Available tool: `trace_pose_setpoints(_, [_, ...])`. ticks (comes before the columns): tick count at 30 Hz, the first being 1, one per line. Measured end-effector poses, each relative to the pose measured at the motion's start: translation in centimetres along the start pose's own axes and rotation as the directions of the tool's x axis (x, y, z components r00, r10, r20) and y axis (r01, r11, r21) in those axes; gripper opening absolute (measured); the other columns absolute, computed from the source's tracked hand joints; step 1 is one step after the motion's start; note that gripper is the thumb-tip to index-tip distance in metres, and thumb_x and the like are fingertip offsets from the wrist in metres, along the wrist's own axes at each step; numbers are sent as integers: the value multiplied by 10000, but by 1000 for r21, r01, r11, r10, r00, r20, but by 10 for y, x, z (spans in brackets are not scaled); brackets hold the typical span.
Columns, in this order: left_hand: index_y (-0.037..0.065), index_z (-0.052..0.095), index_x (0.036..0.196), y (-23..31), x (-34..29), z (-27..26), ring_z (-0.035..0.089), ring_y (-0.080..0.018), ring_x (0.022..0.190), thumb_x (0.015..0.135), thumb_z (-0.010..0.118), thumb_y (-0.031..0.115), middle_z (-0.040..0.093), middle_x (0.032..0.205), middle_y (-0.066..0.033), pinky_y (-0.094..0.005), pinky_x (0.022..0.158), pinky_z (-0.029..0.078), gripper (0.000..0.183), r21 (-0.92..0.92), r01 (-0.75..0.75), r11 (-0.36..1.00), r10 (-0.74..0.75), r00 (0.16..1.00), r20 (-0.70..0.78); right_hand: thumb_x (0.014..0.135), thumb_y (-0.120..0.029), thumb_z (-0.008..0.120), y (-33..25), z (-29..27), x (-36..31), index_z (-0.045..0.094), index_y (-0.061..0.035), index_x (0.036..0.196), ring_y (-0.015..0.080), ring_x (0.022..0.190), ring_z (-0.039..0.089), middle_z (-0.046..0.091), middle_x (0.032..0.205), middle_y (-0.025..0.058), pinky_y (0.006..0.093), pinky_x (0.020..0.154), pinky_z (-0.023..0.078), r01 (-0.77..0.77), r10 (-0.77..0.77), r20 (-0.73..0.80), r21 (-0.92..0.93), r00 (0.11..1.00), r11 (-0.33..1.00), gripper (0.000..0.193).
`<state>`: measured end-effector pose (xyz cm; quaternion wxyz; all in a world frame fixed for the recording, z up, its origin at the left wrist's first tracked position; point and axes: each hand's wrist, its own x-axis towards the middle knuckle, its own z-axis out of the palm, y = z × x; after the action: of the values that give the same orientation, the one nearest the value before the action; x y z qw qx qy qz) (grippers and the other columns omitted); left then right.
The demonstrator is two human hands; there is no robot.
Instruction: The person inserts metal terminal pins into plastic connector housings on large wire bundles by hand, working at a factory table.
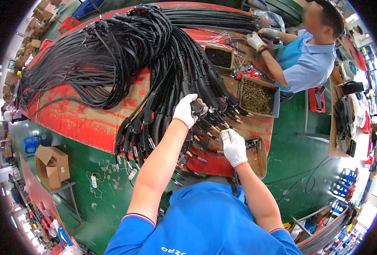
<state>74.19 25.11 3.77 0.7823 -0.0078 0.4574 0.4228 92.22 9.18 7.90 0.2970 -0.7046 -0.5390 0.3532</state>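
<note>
A large bundle of black cables [124, 51] lies heaped across a red and brown table [86, 121]. Many of the cable ends carry thick black sleeves and metal tips, fanned out toward me. My left hand [185, 112], in a white glove, is closed around one black cable end [200, 107] in the middle of the fan. Just right of it and nearer to me, my gloved right hand [234, 147] has its fingers pinched together at a small brass-coloured tip [223, 129]. My own fingers partly cover that tip.
To the right stand a box of small brass parts [256, 97] and a box of dark small parts [219, 57]. A cardboard tray [261, 157] sits beside my right wrist. Across the table's right side, a gloved co-worker [307, 63] handles cables. An open carton [52, 168] stands lower left.
</note>
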Motion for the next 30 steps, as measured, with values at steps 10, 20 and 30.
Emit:
trace_pose_setpoints(10, [44, 606, 859, 0, -1, -3, 657, -304, 726, 943, 603, 186, 647, 793, -121, -452, 691, 632, 165, -9, -3, 1000, 3, 1000, 9, 979, -232, 633, -2, -1, -2, 668, -36, 995, 340, 832, 692, 683, 892, 180, 389, 778, 540, 174, -179, -73, -71, 981, 982, 201])
trace_pose_setpoints(20, [41, 595, 872, 2, -5, 1, 654, -299, 712, 948, 592, 190, 636, 794, -122, -455, 676, 635, 167, -13, -22, 1000, 22, 1000, 22, 914, -188, 702, -4, -4, 1, 669, -76, 1027, 381, 892, 685, 692, 1002, 170, 430, 766, 547, 260, -262, 12, -174, 965, 950, 163])
trace_pose_setpoints(30, [39, 585, 912, 3, -4, -2, 650, -295, 709, 948, 598, 191, 625, 819, -121, -459, 654, 634, 156, -19, -24, 1000, 24, 1000, 13, 906, -197, 701, -11, 0, -1, 662, -79, 999, 370, 801, 684, 693, 957, 151, 447, 690, 545, 315, -341, -70, -241, 938, 918, 155])
